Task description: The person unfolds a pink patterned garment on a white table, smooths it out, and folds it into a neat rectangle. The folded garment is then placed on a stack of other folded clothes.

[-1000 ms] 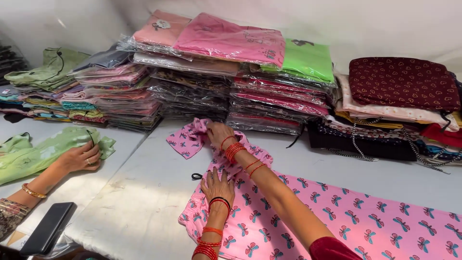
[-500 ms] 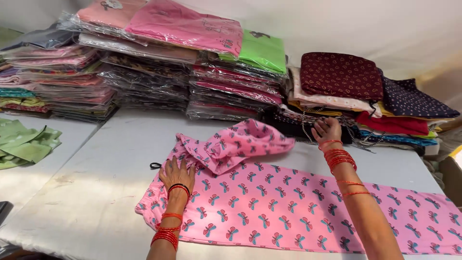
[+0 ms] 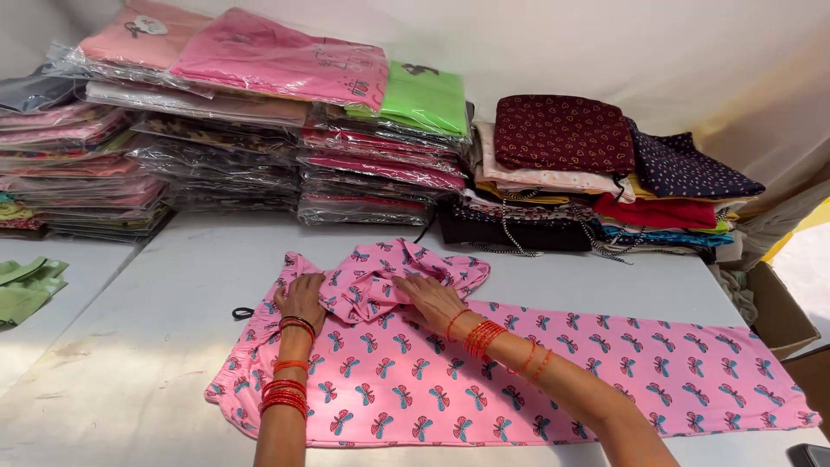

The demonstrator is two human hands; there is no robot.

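left hand (image 3: 303, 298) flat, open on pants (image 3: 553, 372) | right hand (image 3: 432, 298) open, pressing bunched top (image 3: 389, 272), maybe pinching | table (image 3: 156, 346) under both

1. A white table (image 3: 156, 346) carries everything, with a second pale surface (image 3: 52, 346) butted against its left side.
2. Near the front lies a pink butterfly-print garment (image 3: 536, 372), spread flat (its left end bunched up).
3. Along the far edge stand stacks of plastic-wrapped clothes (image 3: 259, 130) and, to the right, a pile of folded unwrapped clothes (image 3: 588, 173).
4. A green folded cloth (image 3: 26, 290) lies on the left surface.
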